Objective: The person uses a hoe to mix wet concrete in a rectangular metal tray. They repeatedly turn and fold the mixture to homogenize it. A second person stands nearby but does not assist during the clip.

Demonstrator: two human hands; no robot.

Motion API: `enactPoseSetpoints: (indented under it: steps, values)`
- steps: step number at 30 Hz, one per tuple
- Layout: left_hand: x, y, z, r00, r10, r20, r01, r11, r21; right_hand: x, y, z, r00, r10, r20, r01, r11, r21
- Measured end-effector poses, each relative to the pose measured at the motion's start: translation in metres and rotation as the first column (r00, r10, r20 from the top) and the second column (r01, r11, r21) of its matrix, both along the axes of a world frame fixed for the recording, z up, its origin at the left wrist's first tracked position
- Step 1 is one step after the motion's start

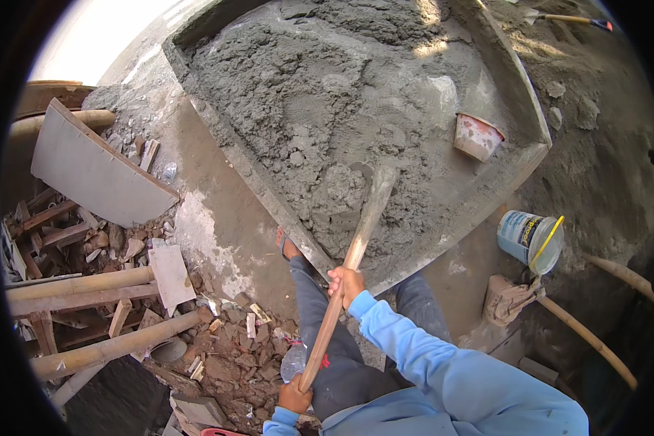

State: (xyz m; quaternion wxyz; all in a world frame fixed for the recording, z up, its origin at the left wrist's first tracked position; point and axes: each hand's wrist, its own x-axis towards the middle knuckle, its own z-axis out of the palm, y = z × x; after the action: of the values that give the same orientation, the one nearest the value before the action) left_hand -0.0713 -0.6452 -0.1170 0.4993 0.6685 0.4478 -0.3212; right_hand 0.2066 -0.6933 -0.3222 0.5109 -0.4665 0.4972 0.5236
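Note:
My right hand (347, 285) is closed around the middle of a long wooden handle (367, 221), and my left hand (295, 394) grips its lower end near my thigh. The handle runs up into a shallow, mortar-crusted mixing trough (251, 174). At its far end a metal head (363, 171) is partly buried in wet grey mortar (298, 116), beside a lump of it. A small reddish-white bucket (477, 139) stands inside the trough toward the right.
A white plastic bucket (519, 236) with a yellow handle lies tilted outside the trough, near wooden poles (588, 341). To the left are a pale board (98, 167), bamboo (80, 283), broken timber and rubble (232, 356). Another tool (570, 19) lies at the upper right.

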Motion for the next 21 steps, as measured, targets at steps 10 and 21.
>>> enactPoseSetpoints:
  steps: [10, 21]
  values:
    - [0.217, -0.03, -0.099, 0.926, -0.252, 0.281, 0.288, 0.952, -0.098, 0.256, -0.063, 0.071, 0.805, -0.163, 0.571, 0.221, 0.975, -0.033]
    - [0.135, -0.004, 0.067, 0.994, -0.055, 0.094, 0.073, 0.978, -0.193, 0.089, -0.08, 0.005, 0.993, -0.119, -0.023, 0.118, 0.992, -0.048]
